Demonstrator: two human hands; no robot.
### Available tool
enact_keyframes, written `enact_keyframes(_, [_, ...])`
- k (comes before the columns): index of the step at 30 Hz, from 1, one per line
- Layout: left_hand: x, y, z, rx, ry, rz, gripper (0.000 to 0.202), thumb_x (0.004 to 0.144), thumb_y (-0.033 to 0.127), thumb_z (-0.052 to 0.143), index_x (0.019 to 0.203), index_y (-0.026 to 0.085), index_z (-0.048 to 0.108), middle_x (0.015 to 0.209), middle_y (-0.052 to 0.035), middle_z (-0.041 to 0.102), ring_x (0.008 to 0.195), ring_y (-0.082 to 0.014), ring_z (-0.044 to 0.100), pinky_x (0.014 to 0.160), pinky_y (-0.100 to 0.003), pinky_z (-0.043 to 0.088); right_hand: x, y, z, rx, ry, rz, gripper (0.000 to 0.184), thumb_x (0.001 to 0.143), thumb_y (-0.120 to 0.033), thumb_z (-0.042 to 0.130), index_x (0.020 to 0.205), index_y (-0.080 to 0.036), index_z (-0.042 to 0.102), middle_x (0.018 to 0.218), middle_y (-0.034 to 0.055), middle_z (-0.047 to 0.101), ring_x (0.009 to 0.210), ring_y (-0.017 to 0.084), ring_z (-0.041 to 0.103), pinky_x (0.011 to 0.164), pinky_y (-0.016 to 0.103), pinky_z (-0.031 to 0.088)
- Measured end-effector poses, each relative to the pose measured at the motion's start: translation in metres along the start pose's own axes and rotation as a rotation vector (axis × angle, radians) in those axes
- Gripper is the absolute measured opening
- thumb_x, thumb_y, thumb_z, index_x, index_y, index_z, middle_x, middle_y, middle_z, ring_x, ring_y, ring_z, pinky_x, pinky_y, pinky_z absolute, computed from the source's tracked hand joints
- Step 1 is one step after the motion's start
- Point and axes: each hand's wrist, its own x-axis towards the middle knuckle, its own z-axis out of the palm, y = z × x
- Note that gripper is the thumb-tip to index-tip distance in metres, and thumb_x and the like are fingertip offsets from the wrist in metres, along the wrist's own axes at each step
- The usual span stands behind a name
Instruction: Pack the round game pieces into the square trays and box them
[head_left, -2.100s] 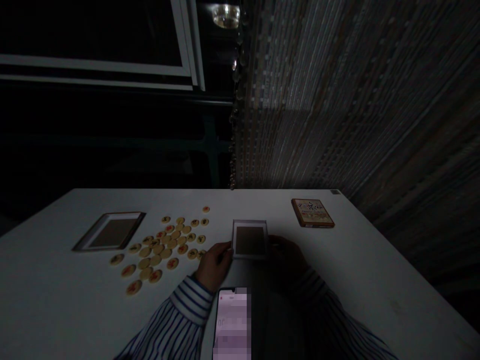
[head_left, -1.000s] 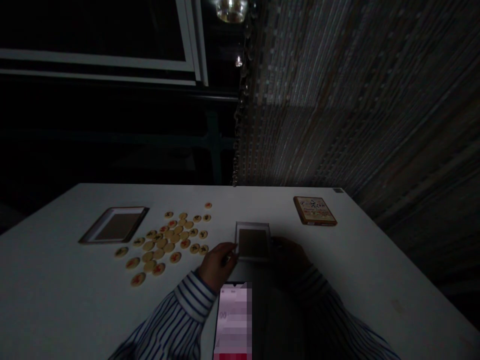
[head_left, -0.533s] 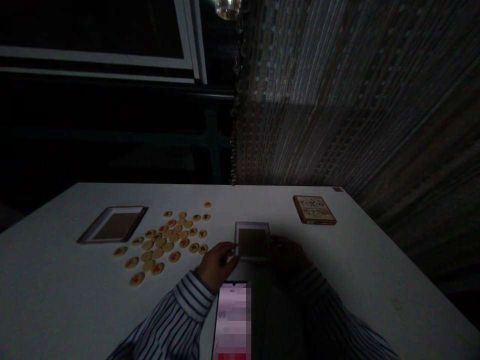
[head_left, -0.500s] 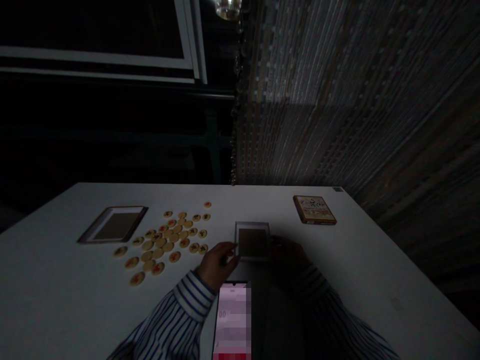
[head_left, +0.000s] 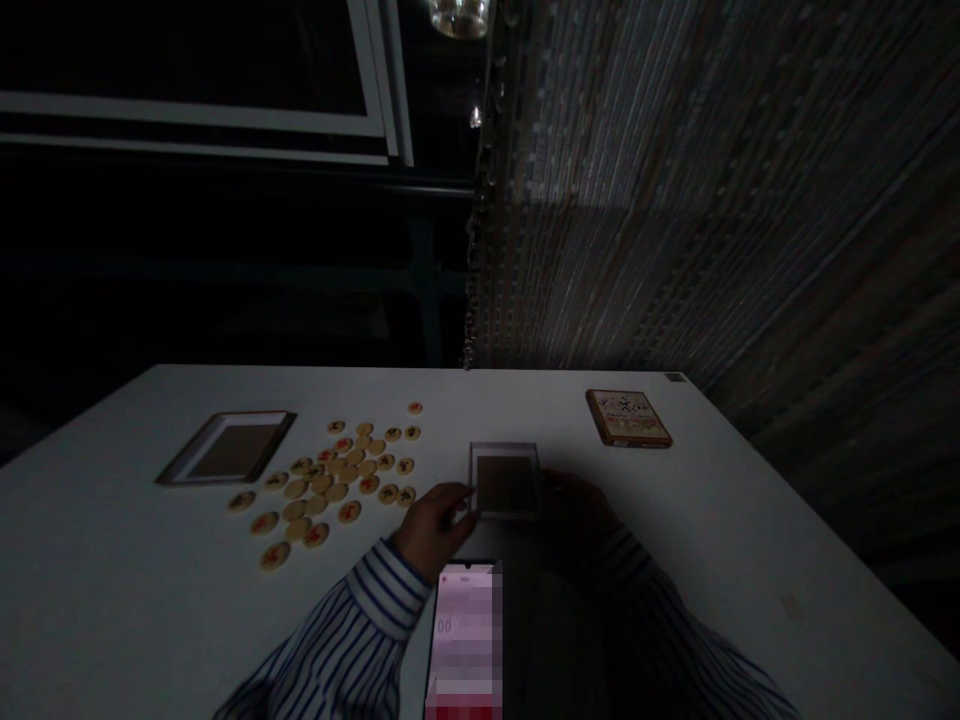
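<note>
A small open box [head_left: 502, 450] with pale walls and a brown inside bottom sits on the white table in front of me. My left hand [head_left: 433, 530] pinches its left wall between thumb and fingers. On the opposite side, my right hand [head_left: 583, 512] is closed at the right wall; it lies in deep shadow, so its fingers are hard to make out. Left of the box, many round Chinese chess pieces [head_left: 320, 484] are spread loosely, some with red or black characters upward, others showing plain faces. A phone [head_left: 465, 630] with a lit screen lies nearest me, between my forearms.
Another shallow open tray or lid [head_left: 229, 452] rests at the left of the table [head_left: 150, 580]. A flat printed box [head_left: 628, 418] lies at the back right. Behind the table's right part hangs a string curtain [head_left: 600, 200]. The room is dim.
</note>
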Motion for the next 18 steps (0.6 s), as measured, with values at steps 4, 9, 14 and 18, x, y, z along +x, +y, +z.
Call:
enact_keyframes(4, [0.000, -0.001, 0.001, -0.017, 0.001, -0.007, 0.029, 0.071, 0.026, 0.051, 0.097, 0.014, 0.058, 0.094, -0.0090, 0.061, 0.076, -0.0140, 0.059, 0.071, -0.027, 0.049, 0.001, 0.004, 0.006, 0.035, -0.002, 0.022, 0.031, 0.076, -0.030, 0.041, 0.099, -0.022, 0.062, 0.088, 0.0045, 0.066, 0.077, 0.016, 0.060, 0.068, 0.026, 0.046])
enact_keyframes(9, [0.000, 0.001, 0.002, -0.014, 0.019, -0.011, 0.029, 0.070, 0.025, 0.053, 0.096, 0.015, 0.059, 0.092, -0.0084, 0.061, 0.074, -0.0136, 0.058, 0.068, -0.027, 0.049, 0.001, 0.010, 0.009, 0.026, 0.050, 0.023, 0.031, 0.074, -0.029, 0.044, 0.096, -0.019, 0.062, 0.087, 0.0053, 0.065, 0.075, 0.016, 0.061, 0.069, 0.027, 0.047])
enact_keyframes(14, [0.000, 0.004, -0.006, -0.026, 0.089, -0.038, 0.029, 0.071, 0.027, 0.052, 0.097, 0.016, 0.058, 0.087, -0.0071, 0.062, 0.070, -0.0130, 0.058, 0.063, -0.026, 0.050, 0.003, 0.018, 0.001, 0.061, 0.214, 0.074, 0.034, 0.072, -0.031, 0.045, 0.100, -0.016, 0.058, 0.085, 0.0058, 0.065, 0.067, 0.014, 0.060, 0.064, 0.027, 0.049])
enact_keyframes(18, [0.001, 0.000, -0.015, -0.033, 0.166, -0.028, 0.027, 0.072, 0.028, 0.051, 0.096, 0.016, 0.059, 0.088, -0.0074, 0.062, 0.076, -0.0146, 0.058, 0.071, -0.030, 0.049, 0.004, 0.017, -0.008, 0.124, 0.306, -0.028, 0.032, 0.073, -0.034, 0.042, 0.094, -0.017, 0.059, 0.084, 0.0063, 0.064, 0.068, 0.015, 0.060, 0.062, 0.027, 0.049])
